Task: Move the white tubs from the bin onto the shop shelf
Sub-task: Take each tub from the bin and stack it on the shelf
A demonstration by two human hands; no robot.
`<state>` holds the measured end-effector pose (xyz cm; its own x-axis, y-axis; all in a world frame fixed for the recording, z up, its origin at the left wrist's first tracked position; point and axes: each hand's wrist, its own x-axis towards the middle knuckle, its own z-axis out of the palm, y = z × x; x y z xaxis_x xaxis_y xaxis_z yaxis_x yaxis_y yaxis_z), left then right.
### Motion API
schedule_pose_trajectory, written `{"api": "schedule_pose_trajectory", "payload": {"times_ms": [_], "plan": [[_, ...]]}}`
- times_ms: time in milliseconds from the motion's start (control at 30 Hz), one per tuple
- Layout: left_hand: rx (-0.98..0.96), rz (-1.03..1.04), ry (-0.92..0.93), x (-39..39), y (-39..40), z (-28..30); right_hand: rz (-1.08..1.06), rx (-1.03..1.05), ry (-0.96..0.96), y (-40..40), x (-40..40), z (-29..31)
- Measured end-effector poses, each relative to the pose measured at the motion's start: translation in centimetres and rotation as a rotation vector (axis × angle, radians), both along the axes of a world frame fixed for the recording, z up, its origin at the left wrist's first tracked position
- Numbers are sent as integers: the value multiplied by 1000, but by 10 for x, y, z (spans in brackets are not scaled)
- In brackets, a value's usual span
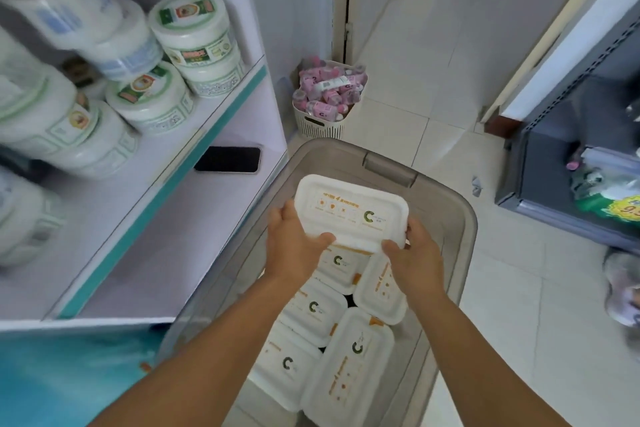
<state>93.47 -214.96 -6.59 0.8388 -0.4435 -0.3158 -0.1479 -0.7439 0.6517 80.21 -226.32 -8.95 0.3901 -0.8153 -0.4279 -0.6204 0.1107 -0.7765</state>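
Both my hands hold one white rectangular tub [349, 211] with orange print and a green C mark, lifted above the grey translucent bin [446, 218]. My left hand [294, 246] grips its left edge and my right hand [415, 256] grips its right edge. Several more white tubs [315, 308] lie in the bin beneath, some tilted. The white shop shelf [180, 225] with a teal front edge stands to the left of the bin.
A black phone [228, 159] lies on the shelf. Round white jars with green labels [194, 38] are stacked on the upper shelf at left. A white basket of pink bottles [325, 97] stands on the tiled floor beyond the bin. A chest freezer [571, 163] is at right.
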Motion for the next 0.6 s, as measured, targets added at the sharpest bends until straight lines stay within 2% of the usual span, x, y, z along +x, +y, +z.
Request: {"api": "schedule_pose_trajectory", "payload": {"times_ms": [167, 600], "plan": [[-109, 152, -72, -47, 35, 46, 169, -46, -84, 8, -29, 47], [-267, 448, -354, -141, 140, 176, 516, -71, -447, 73, -65, 174]]}}
